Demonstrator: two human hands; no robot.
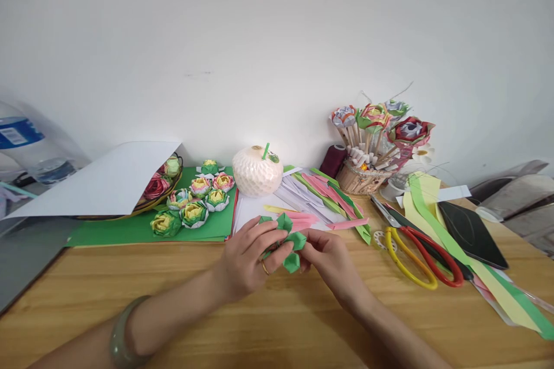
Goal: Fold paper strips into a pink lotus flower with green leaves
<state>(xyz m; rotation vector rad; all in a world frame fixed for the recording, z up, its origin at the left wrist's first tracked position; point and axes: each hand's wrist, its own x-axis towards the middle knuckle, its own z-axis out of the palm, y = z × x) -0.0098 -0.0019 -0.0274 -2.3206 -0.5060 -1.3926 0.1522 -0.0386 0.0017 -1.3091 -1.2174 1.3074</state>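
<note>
Between my two hands, above the wooden table's middle, is a green folded-paper flower with several pointed petals. My left hand wraps round it from the left, fingers closed over its top and side; a ring and a bangle show on that hand and arm. From the right, my right hand pinches the flower's edge between thumb and fingers. The flower's underside and left part are hidden by my fingers. Just beyond my hands lie folded paper strips in pink, white, yellow and green.
Several finished paper flowers sit on green sheets at left, beside a basket under white paper. A white textured ornament stands behind. At right are scissors, a black tablet, paper strips and a pot of paper flowers.
</note>
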